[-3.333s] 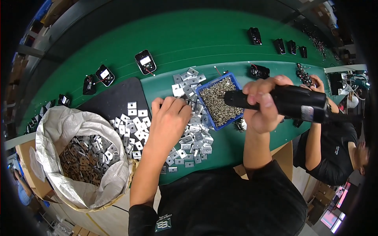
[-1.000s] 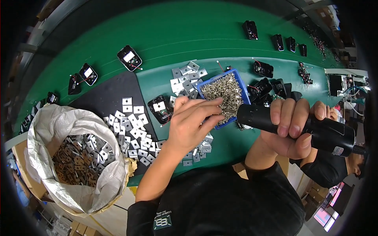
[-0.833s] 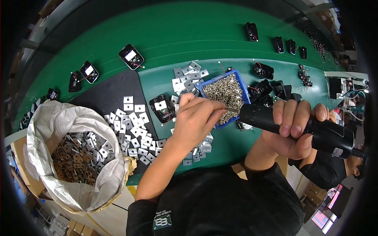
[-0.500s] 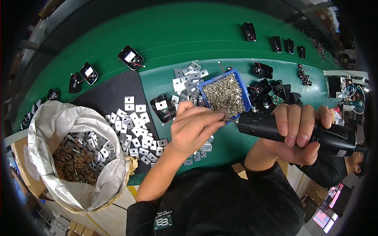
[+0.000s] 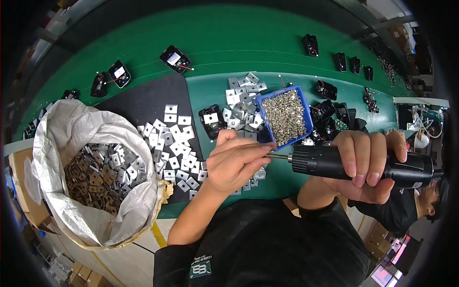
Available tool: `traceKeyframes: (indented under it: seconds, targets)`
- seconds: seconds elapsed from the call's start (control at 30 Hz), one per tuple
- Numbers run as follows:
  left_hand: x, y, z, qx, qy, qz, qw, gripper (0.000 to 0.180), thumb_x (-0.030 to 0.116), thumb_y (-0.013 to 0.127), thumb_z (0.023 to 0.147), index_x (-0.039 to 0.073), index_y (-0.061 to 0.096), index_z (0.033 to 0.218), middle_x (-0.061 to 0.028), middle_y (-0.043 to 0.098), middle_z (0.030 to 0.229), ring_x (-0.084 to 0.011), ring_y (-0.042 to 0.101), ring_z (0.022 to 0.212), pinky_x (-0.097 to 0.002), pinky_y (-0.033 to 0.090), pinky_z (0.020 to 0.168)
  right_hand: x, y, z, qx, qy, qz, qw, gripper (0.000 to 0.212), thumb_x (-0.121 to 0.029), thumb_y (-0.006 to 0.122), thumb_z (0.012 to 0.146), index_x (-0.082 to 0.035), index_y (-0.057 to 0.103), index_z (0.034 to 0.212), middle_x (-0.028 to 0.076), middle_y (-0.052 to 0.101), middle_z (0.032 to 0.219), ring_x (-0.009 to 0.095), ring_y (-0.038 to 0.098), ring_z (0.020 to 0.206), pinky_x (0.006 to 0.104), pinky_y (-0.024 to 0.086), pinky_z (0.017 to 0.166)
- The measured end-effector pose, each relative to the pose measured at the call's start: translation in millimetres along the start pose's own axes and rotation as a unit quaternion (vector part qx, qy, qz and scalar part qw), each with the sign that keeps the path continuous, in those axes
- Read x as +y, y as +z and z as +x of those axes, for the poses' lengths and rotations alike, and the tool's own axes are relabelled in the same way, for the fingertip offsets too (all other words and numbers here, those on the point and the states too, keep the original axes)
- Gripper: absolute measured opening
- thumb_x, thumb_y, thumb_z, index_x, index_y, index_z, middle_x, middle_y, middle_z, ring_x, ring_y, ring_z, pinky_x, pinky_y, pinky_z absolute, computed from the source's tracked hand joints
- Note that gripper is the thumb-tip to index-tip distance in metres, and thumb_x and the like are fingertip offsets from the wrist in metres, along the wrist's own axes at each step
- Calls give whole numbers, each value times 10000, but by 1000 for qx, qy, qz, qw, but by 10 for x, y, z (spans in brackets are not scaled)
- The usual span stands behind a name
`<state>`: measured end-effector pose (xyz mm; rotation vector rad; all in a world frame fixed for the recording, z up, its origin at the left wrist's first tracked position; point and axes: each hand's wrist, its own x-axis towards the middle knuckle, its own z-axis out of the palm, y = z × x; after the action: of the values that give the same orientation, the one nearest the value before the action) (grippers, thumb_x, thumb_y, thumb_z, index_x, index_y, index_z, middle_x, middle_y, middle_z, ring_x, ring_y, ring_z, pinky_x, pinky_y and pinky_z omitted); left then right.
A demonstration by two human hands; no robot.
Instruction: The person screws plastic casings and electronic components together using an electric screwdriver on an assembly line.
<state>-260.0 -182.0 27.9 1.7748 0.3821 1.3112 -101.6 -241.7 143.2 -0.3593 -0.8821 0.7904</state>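
My right hand (image 5: 366, 160) is wrapped round a black electric screwdriver (image 5: 315, 161), held level with its bit toward the left. The fingers of my left hand (image 5: 232, 160) are pinched together at the tip of the metal bit (image 5: 279, 156). Whatever small piece sits between those fingertips is hidden. Just beyond them stands a blue tray (image 5: 308, 119) filled with small silver screws (image 5: 287, 115). A black plastic housing (image 5: 210, 119) with a white patch inside lies past my left hand.
Square metal plates with holes (image 5: 177, 143) lie scattered on a black mat (image 5: 143, 100); more are piled beside the tray. A white sack (image 5: 48, 177) of metal pieces stands at left. Black housings (image 5: 176, 58) rest on the green belt (image 5: 239, 38). Another person (image 5: 401, 210) is at right.
The view has shifted, so the tray, plates and housings appear farther right. My left fingertips have drawn back slightly along the bit, baring more of it. The right hand keeps its grip.
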Motion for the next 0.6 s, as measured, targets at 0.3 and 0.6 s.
traceKeyframes:
  seconds: [0.3, 0.6]
  targets:
    - [53, -303, -15, -44, 14, 108, 993, 608, 226, 823, 620, 24, 598, 1147, -96, 657, 1145, -209, 631, 973, -316, 349, 761, 185, 107, -76, -22, 36, -9, 999, 366, -141, 647, 823, -122, 473, 1144, -24, 521, 737, 96, 516, 640, 267, 438, 661]
    - [-241, -702, -77, -140, -168, 355, 909, 896, 206, 856, 542, 73, 453, 1332, -101, 550, 1272, -263, 519, 1165, -431, 281, 999, 908, 44, -161, 55, 29, -140, 988, 431, -115, 651, 803, -111, 406, 1158, 19, 473, 694, 147, 497, 592, 355, 475, 650]
